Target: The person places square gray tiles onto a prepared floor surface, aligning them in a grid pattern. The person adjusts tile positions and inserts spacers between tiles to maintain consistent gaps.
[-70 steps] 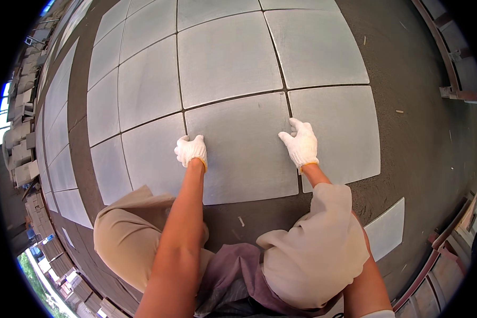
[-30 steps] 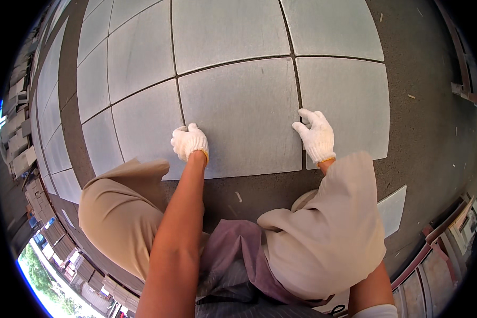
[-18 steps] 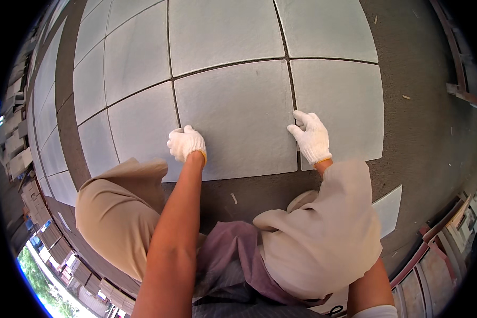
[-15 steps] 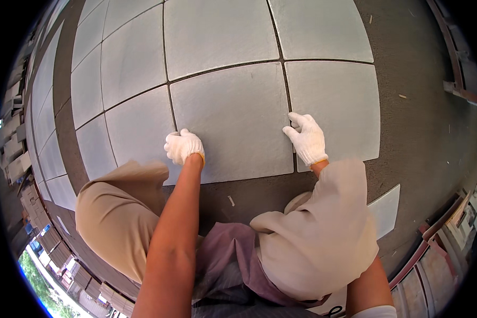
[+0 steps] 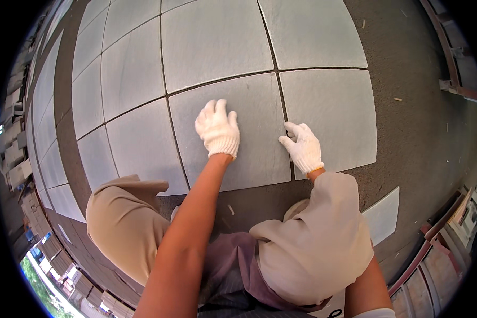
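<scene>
I crouch over a floor of large grey square tiles. My left hand (image 5: 218,130), in a white knit glove, lies flat with fingers spread on the middle tile (image 5: 244,103) in front of me. My right hand (image 5: 302,148), also gloved, rests on the joint between that tile and the tile to its right (image 5: 336,114), fingers apart along the seam. Neither hand holds anything. My bent knees fill the lower part of the view.
More grey tiles (image 5: 212,37) run ahead and to the left in rows. Bare dark bedding (image 5: 424,132) lies to the right. A loose grey tile piece (image 5: 382,214) sits beside my right knee. Stacked blocks (image 5: 16,153) line the left edge, metal framing (image 5: 456,85) the right.
My left hand has moved from the tile's left edge onto its middle. My right hand stays on the right-hand seam. The view has shifted slightly.
</scene>
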Demonstrator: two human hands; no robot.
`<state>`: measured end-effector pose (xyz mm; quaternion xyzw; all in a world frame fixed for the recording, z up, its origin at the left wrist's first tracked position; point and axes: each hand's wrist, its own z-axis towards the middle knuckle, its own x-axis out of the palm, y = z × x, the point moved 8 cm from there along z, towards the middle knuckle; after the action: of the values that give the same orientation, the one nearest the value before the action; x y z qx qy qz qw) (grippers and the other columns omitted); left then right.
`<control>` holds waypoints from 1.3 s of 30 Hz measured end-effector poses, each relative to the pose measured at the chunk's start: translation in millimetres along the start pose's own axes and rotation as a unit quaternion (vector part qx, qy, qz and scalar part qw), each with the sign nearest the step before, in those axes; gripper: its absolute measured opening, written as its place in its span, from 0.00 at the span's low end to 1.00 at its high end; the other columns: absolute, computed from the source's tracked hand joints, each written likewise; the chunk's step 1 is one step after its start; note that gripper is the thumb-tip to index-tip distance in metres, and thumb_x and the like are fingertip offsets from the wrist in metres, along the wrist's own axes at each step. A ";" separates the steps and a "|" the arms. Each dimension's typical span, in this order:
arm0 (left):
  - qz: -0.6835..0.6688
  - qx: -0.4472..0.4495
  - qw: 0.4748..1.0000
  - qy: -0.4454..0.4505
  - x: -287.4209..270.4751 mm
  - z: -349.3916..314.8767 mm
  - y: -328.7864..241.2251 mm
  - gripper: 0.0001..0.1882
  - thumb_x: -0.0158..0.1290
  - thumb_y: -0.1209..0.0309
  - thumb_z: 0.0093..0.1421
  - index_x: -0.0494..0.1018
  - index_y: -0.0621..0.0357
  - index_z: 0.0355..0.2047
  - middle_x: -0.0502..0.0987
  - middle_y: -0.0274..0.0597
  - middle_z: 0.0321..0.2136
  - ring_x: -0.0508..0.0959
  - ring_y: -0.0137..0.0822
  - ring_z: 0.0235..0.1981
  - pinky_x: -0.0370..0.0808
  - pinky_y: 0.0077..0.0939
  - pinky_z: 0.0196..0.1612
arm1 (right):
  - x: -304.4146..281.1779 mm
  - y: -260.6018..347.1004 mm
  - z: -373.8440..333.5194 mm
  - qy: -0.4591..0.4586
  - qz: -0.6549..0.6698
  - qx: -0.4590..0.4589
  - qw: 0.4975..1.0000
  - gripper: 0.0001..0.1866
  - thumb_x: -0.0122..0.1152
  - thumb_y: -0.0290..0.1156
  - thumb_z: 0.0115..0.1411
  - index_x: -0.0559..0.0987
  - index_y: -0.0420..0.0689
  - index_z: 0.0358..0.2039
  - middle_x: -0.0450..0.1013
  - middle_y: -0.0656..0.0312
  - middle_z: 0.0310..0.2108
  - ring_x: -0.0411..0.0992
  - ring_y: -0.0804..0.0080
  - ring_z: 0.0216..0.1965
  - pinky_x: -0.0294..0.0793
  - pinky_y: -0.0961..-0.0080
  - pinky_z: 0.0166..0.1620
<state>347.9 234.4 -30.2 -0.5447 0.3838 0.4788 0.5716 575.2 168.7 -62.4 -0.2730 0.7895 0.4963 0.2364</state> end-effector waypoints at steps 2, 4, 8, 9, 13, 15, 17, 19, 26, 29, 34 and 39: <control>-0.020 0.083 0.996 0.016 7.7 10.4 -27.6 0.22 0.60 0.64 0.53 0.71 0.53 0.48 0.73 0.42 0.48 0.71 0.47 0.51 0.65 0.45 0.55 | 1.3 2.5 0.0 0.004 0.008 -0.007 1.000 0.19 0.63 0.38 0.54 0.78 0.48 0.46 0.72 0.59 0.35 0.72 0.61 0.37 0.72 0.65 0.42; -0.032 0.128 0.991 0.032 14.6 22.5 -47.4 0.23 0.60 0.63 0.53 0.70 0.53 0.49 0.72 0.40 0.48 0.70 0.46 0.53 0.62 0.45 0.57 | 1.0 5.4 -0.8 0.008 0.007 -0.012 1.000 0.19 0.64 0.38 0.53 0.78 0.48 0.46 0.72 0.59 0.35 0.72 0.61 0.37 0.72 0.65 0.41; -0.032 0.169 0.981 0.095 26.9 49.5 -68.0 0.25 0.59 0.60 0.55 0.69 0.53 0.51 0.72 0.41 0.49 0.69 0.46 0.54 0.62 0.44 0.57 | -0.6 8.8 -1.2 -0.008 0.007 -0.025 1.000 0.20 0.64 0.38 0.53 0.78 0.48 0.47 0.72 0.59 0.34 0.73 0.61 0.36 0.73 0.66 0.40; -0.029 0.169 0.978 0.117 31.0 54.9 -69.2 0.25 0.58 0.59 0.55 0.69 0.53 0.51 0.72 0.41 0.49 0.69 0.46 0.54 0.62 0.44 0.57 | -0.8 8.6 -1.2 -0.009 0.005 -0.017 1.000 0.20 0.65 0.38 0.53 0.78 0.48 0.47 0.72 0.59 0.34 0.73 0.62 0.36 0.73 0.66 0.40; 0.011 0.163 0.973 0.161 39.4 63.9 -74.5 0.26 0.59 0.56 0.55 0.70 0.51 0.51 0.73 0.41 0.47 0.70 0.46 0.51 0.66 0.43 0.54 | -0.4 8.6 -2.3 -0.023 0.012 -0.004 1.000 0.20 0.65 0.38 0.53 0.79 0.48 0.46 0.73 0.59 0.34 0.74 0.63 0.35 0.73 0.67 0.41; 0.006 0.161 0.971 0.174 39.4 65.8 -76.1 0.26 0.60 0.56 0.54 0.70 0.51 0.51 0.73 0.41 0.47 0.70 0.46 0.50 0.66 0.43 0.53 | -3.0 6.3 -3.0 -0.039 0.013 -0.001 0.999 0.19 0.65 0.38 0.53 0.80 0.48 0.45 0.73 0.59 0.34 0.74 0.63 0.35 0.73 0.67 0.41; -0.012 0.161 0.971 0.175 36.4 66.8 -76.9 0.26 0.60 0.56 0.54 0.71 0.51 0.51 0.73 0.41 0.48 0.70 0.46 0.51 0.66 0.43 0.54 | -3.4 4.7 -1.8 -0.054 0.013 0.001 0.998 0.18 0.65 0.37 0.53 0.80 0.47 0.45 0.74 0.60 0.34 0.74 0.64 0.35 0.73 0.68 0.41; -0.013 0.153 0.971 0.180 34.4 68.9 -73.2 0.26 0.60 0.57 0.54 0.71 0.51 0.51 0.73 0.41 0.48 0.70 0.47 0.51 0.65 0.43 0.54 | -0.4 5.7 -0.8 -0.052 0.015 0.005 0.999 0.18 0.64 0.37 0.53 0.80 0.47 0.44 0.74 0.60 0.34 0.74 0.64 0.35 0.73 0.68 0.41; -0.029 0.135 0.969 0.205 38.6 71.0 -73.7 0.26 0.61 0.58 0.53 0.71 0.51 0.51 0.72 0.41 0.49 0.70 0.46 0.52 0.64 0.43 0.56 | 0.8 3.0 -1.0 -0.059 0.026 0.026 0.998 0.17 0.64 0.36 0.53 0.81 0.47 0.44 0.74 0.60 0.34 0.75 0.64 0.36 0.73 0.67 0.41; -0.031 0.137 0.967 0.210 39.0 70.7 -74.9 0.27 0.61 0.58 0.53 0.71 0.51 0.52 0.72 0.42 0.49 0.69 0.46 0.53 0.64 0.43 0.56 | -0.1 2.8 -1.1 -0.059 0.021 0.023 0.998 0.16 0.64 0.35 0.53 0.81 0.47 0.43 0.74 0.60 0.35 0.75 0.64 0.36 0.73 0.67 0.41; -0.035 0.136 0.967 0.214 39.0 70.1 -73.7 0.26 0.60 0.58 0.53 0.71 0.52 0.51 0.72 0.42 0.49 0.68 0.47 0.54 0.64 0.43 0.56 | -0.1 5.3 -2.1 -0.054 0.027 0.031 0.998 0.15 0.64 0.36 0.53 0.80 0.48 0.42 0.74 0.60 0.35 0.75 0.63 0.37 0.73 0.67 0.42; -0.038 0.145 0.968 0.199 38.4 71.1 -75.2 0.25 0.61 0.58 0.52 0.72 0.52 0.49 0.72 0.41 0.48 0.69 0.46 0.53 0.64 0.43 0.55 | -1.5 4.1 -2.7 -0.047 0.033 0.020 0.998 0.15 0.63 0.36 0.54 0.80 0.48 0.42 0.73 0.61 0.35 0.74 0.64 0.38 0.72 0.68 0.42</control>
<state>424.1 313.7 -39.9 -0.5549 0.5340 0.2778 0.5742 573.2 168.0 -57.7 -0.2184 0.7958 0.5000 0.2626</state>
